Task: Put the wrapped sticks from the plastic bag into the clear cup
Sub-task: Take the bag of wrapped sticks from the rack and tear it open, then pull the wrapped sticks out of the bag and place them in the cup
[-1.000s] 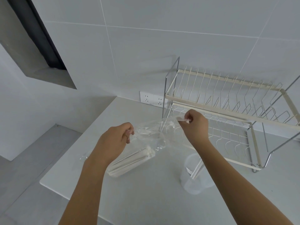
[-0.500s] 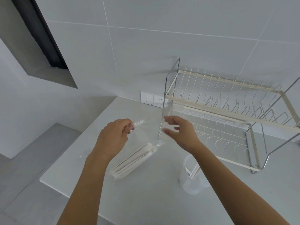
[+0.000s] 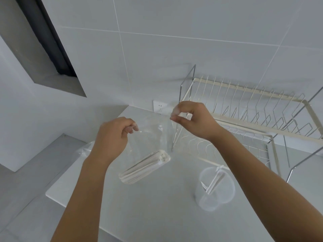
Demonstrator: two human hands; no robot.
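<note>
A clear plastic bag [image 3: 153,137] hangs above the counter, stretched between my two hands. My left hand [image 3: 113,137] pinches its left upper edge. My right hand [image 3: 192,119] pinches the right upper edge, higher up and in front of the rack. A bundle of white wrapped sticks [image 3: 145,169] lies slanted in the bag's bottom. The clear cup [image 3: 214,189] stands on the counter under my right forearm, with two or three wrapped sticks leaning inside it.
A wire dish rack [image 3: 253,110] fills the back right of the white counter [image 3: 157,206]. A wall socket [image 3: 160,106] sits on the tiled wall behind the bag. The counter's left edge drops to a lower grey ledge [image 3: 43,163].
My right hand was open half a second ago and now pinches the bag's edge again, raised higher. The bag mouth is pulled wider and the bundle hangs a little lower.
</note>
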